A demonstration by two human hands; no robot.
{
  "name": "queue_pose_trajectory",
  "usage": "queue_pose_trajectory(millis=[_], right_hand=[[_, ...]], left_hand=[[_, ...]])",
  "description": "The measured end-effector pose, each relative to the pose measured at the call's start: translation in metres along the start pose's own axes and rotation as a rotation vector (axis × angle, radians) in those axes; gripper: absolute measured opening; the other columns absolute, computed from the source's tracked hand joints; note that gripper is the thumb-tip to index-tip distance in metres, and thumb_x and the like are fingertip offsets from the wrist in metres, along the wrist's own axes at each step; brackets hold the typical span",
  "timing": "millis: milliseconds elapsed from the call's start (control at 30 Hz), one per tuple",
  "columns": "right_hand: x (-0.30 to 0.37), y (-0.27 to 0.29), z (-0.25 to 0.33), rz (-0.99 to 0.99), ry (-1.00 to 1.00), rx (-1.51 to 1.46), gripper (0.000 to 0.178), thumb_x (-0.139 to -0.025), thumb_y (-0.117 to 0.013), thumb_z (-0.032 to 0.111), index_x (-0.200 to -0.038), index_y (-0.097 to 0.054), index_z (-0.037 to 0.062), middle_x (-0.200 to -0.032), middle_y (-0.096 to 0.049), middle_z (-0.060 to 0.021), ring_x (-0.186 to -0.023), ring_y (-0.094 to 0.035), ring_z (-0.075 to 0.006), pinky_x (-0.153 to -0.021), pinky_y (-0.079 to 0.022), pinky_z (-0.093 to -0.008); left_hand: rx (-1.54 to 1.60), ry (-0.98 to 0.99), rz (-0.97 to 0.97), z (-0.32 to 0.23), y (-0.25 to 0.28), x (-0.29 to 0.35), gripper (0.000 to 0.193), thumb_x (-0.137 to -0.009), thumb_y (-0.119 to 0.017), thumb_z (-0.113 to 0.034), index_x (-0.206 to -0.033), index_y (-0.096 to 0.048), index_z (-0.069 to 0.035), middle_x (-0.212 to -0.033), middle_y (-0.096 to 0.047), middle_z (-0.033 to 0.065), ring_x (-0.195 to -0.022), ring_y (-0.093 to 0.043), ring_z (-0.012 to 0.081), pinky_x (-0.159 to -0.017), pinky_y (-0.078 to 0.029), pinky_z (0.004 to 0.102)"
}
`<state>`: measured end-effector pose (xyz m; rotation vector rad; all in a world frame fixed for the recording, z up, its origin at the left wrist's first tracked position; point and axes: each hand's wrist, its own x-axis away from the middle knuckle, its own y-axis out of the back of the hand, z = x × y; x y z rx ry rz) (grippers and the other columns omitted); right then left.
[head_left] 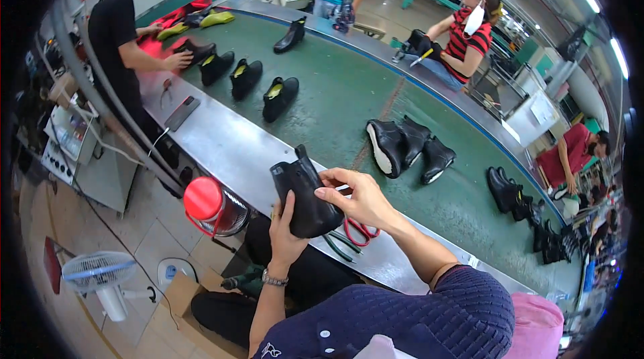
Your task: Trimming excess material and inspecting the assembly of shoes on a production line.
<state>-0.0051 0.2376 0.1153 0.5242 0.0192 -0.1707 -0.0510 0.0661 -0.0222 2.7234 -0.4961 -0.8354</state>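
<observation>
A black leather ankle shoe [303,188] is held up over the metal edge of the workbench, in front of me. My left hand [288,231] wraps it from below and from its left side. The thumb and fingers of my right hand [359,196] are closed on the shoe's right side, and whether they also pinch something small there I cannot make out. Just below the shoe, a red-handled hand tool [361,233] lies on the metal strip, beside green-handled pliers [341,249]. The shoe partly hides both tools.
Beyond the metal strip [235,161] runs a green belt [322,117] bearing several black shoes [385,147]. A red-lidded container [203,198] stands at the left. A phone [182,113] lies further left. A fan [99,272] stands on the floor. Co-workers stand or sit around the belt.
</observation>
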Motion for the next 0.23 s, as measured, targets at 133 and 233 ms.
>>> queue_pose_trajectory(millis=[133,233], right_hand=[[-0.017,0.009,-0.031,-0.024,-0.044,0.094,0.039,-0.081,-0.071,0.024,-0.107,-0.064,-0.0037,-0.095,-0.069,-0.0189,-0.089,-0.069,-0.0249,-0.079,-0.053,-0.0342],[-0.032,0.018,-0.059,0.121,-0.052,-0.124,0.036,-0.082,-0.07,0.018,-0.112,-0.064,-0.0016,-0.099,-0.07,-0.0173,-0.093,-0.069,-0.0261,-0.083,-0.052,-0.0356]], left_hand=[[0.091,0.077,0.221,0.014,-0.019,-0.016,0.104,-0.063,-0.081,-0.011,-0.149,-0.023,-0.011,-0.14,-0.037,0.0252,-0.126,-0.039,0.0412,-0.106,-0.034,0.0433],[0.421,0.137,0.35,0.027,-0.007,-0.017,0.116,-0.07,-0.083,-0.023,-0.152,-0.002,-0.016,-0.155,-0.014,0.0194,-0.14,-0.017,0.0428,-0.115,-0.018,0.0463]])
